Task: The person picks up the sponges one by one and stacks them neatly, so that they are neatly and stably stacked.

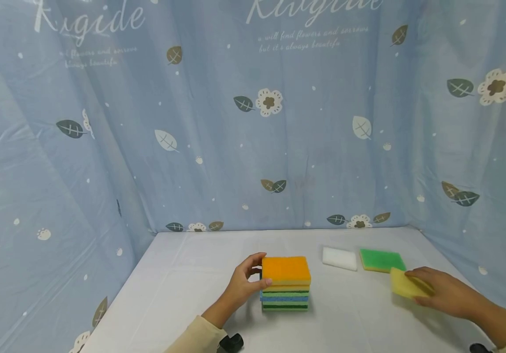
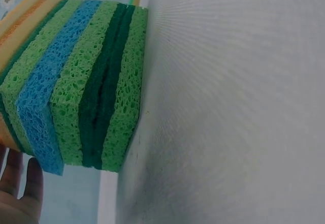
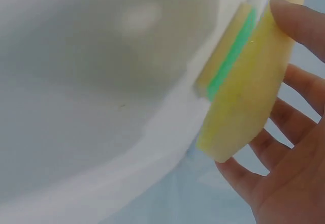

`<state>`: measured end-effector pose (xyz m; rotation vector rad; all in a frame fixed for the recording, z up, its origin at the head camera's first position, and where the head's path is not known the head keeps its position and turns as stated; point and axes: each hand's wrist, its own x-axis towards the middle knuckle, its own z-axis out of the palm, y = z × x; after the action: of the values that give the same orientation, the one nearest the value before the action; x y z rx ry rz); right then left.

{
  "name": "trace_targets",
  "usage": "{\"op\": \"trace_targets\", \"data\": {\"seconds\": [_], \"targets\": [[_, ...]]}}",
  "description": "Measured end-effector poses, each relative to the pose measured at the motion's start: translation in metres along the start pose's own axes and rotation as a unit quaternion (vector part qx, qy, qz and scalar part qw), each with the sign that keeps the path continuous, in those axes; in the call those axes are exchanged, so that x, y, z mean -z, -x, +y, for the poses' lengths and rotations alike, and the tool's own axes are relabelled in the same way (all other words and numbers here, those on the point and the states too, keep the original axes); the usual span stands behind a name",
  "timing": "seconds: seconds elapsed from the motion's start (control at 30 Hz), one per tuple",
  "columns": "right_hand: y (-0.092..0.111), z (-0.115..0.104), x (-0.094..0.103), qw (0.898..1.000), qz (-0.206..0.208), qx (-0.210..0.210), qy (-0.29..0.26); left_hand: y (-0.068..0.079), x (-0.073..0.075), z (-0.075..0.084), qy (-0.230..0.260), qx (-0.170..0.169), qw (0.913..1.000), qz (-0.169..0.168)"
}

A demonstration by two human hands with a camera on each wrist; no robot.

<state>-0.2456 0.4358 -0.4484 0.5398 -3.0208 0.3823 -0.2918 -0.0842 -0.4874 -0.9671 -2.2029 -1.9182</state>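
Note:
A stack of sponges (image 1: 285, 297) stands on the table, with layers of green, blue and yellow under an orange top sponge (image 1: 284, 268). My left hand (image 1: 241, 284) grips the upper part of the stack from its left side, thumb at the front and fingers toward the back. In the left wrist view, a blue sponge (image 2: 45, 102) sticks out a little from the green ones. Off to the right, my right hand (image 1: 448, 291) holds a yellow sponge (image 3: 249, 82) tilted above the table, between thumb and fingers.
A green-topped sponge (image 1: 382, 260) with a yellow underside lies at the right of the table (image 1: 349, 318), just beyond my right hand. Left of it lies a white sponge (image 1: 339, 258). A blue patterned curtain (image 1: 305, 162) hangs along the back and sides.

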Motion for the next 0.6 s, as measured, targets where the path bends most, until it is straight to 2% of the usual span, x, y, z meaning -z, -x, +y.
{"op": "trace_targets", "data": {"seconds": [0.13, 0.37, 0.6], "targets": [[-0.006, -0.015, 0.006, 1.000, 0.003, 0.013, -0.009, 0.000, 0.000, -0.001, 0.004, 0.002, 1.0000, -0.002], [-0.017, -0.032, 0.009, 0.997, 0.029, 0.065, 0.009, 0.001, -0.001, -0.001, 0.002, 0.017, 0.9998, 0.003], [-0.027, -0.043, 0.015, 0.997, 0.031, 0.072, 0.024, 0.002, -0.002, 0.002, 0.005, 0.025, 0.9997, 0.006]]}}
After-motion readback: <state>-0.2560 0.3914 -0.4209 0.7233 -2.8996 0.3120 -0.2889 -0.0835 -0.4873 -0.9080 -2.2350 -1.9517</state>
